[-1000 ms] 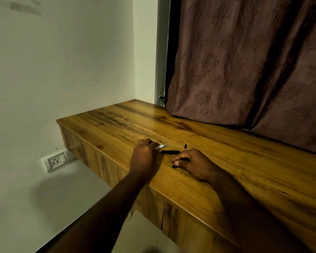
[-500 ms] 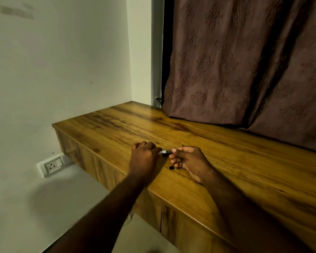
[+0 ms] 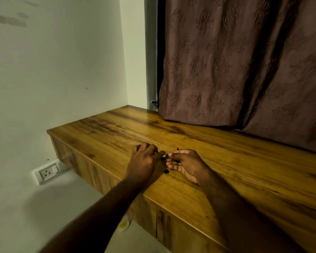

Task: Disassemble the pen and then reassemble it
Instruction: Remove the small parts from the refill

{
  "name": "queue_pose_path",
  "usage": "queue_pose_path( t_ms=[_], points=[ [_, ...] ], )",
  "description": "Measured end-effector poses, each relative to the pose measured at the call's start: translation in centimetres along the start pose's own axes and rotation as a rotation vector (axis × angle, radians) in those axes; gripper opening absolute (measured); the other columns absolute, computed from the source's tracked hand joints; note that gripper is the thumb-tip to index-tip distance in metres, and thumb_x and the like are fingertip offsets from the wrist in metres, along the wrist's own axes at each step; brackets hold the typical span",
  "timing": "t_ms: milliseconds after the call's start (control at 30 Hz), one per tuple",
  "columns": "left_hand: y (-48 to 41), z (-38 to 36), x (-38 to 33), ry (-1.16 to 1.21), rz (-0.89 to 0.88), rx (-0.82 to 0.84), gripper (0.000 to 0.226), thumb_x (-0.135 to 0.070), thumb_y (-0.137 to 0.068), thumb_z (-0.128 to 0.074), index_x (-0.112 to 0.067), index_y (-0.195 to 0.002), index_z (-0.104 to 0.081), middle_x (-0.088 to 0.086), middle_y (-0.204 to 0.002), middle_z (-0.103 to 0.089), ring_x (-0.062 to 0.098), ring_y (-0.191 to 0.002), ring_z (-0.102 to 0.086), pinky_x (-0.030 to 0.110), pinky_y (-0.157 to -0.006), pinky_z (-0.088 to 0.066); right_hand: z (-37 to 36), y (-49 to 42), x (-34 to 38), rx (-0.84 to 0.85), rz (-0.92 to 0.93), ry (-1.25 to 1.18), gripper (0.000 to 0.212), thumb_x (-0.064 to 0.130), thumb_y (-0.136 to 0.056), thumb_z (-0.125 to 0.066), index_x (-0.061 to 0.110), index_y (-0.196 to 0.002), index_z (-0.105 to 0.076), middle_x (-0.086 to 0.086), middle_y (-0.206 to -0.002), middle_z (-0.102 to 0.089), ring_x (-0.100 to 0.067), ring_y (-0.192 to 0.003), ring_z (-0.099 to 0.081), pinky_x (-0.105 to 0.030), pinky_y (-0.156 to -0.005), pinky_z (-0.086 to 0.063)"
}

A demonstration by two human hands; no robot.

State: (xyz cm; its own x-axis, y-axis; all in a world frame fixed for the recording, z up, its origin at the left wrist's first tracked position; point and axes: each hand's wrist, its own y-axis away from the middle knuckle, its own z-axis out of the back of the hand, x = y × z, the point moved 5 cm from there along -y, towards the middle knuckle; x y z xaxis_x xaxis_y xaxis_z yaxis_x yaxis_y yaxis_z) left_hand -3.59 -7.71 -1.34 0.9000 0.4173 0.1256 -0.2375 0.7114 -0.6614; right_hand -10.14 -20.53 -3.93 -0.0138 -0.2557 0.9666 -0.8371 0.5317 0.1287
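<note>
My left hand (image 3: 144, 161) and my right hand (image 3: 186, 165) meet over the wooden counter (image 3: 226, 161), fingertips almost touching. Between them shows a short piece of the pen (image 3: 163, 156), dark with a pale mark. My left hand pinches its left end; most of it is hidden in the fingers. My right hand curls palm-up around a thin dark pen part, mostly hidden. A small black pen piece (image 3: 166, 171) lies on the counter below the hands. Another tiny dark piece (image 3: 177, 148) lies just beyond my right hand.
The counter's front edge runs diagonally below my wrists, with cabinet doors (image 3: 171, 230) under it. A brown patterned curtain (image 3: 244, 70) hangs onto the counter's back. White wall to the left carries a socket (image 3: 47, 173). A pale object (image 3: 124, 225) lies on the floor.
My right hand has lifted a dark pen part off the counter and turned palm-up toward my left hand. The silver part in my left hand now meets it. The small black piece stays put.
</note>
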Motion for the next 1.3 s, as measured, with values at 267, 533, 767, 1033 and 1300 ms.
queue_pose_path(
  t_ms=[267, 533, 767, 1033, 1300],
  points=[
    [0.0, -0.3, 0.1, 0.025, 0.015, 0.007, 0.043, -0.020, -0.079, -0.037, -0.021, -0.108, -0.069, 0.005, -0.091, -0.065, 0.027, -0.081, -0.057, 0.038, -0.064, -0.045, 0.2, -0.2, -0.1, 0.019, -0.021, -0.012, 0.015, -0.001, -0.089, -0.058, -0.012, -0.097, -0.063, -0.019, -0.074, -0.065, -0.018, -0.056, -0.065, -0.023, -0.053, -0.055],
    [0.0, -0.8, 0.4, 0.079, 0.077, 0.148, 0.045, -0.033, -0.082, -0.034, -0.021, -0.112, -0.066, 0.002, -0.098, -0.065, 0.025, -0.092, -0.054, 0.039, -0.071, -0.042, 0.3, -0.2, -0.2, 0.031, -0.018, -0.028, 0.018, 0.000, -0.089, -0.058, -0.013, -0.100, -0.063, -0.019, -0.078, -0.067, -0.017, -0.057, -0.065, -0.023, -0.053, -0.055],
    [0.1, -1.2, 1.1, 0.120, 0.127, 0.116, 0.041, -0.031, -0.085, -0.037, -0.021, -0.113, -0.065, 0.002, -0.097, -0.067, 0.026, -0.090, -0.054, 0.038, -0.070, -0.043, 0.4, -0.4, -0.1, 0.057, -0.028, -0.068, 0.023, 0.006, -0.093, -0.055, -0.012, -0.104, -0.063, -0.017, -0.078, -0.068, -0.019, -0.060, -0.066, -0.024, -0.056, -0.056],
    [0.2, -1.3, 1.3, 0.134, 0.157, 0.078, 0.039, -0.031, -0.085, -0.039, -0.022, -0.111, -0.066, 0.001, -0.094, -0.067, 0.026, -0.087, -0.054, 0.037, -0.069, -0.041, 0.4, -0.2, 0.0, 0.092, -0.008, -0.048, 0.023, 0.007, -0.089, -0.061, -0.010, -0.105, -0.064, -0.016, -0.077, -0.069, -0.018, -0.061, -0.066, -0.024, -0.056, -0.054],
    [0.3, -1.1, 1.2, 0.161, 0.161, 0.066, 0.042, -0.032, -0.085, -0.036, -0.021, -0.113, -0.065, 0.001, -0.095, -0.067, 0.026, -0.088, -0.054, 0.038, -0.070, -0.043, 0.3, 0.0, 0.0, 0.068, 0.041, 0.019, 0.016, 0.005, -0.088, -0.064, -0.007, -0.098, -0.065, -0.015, -0.075, -0.068, -0.015, -0.057, -0.063, -0.022, -0.051, -0.053]
  ],
)
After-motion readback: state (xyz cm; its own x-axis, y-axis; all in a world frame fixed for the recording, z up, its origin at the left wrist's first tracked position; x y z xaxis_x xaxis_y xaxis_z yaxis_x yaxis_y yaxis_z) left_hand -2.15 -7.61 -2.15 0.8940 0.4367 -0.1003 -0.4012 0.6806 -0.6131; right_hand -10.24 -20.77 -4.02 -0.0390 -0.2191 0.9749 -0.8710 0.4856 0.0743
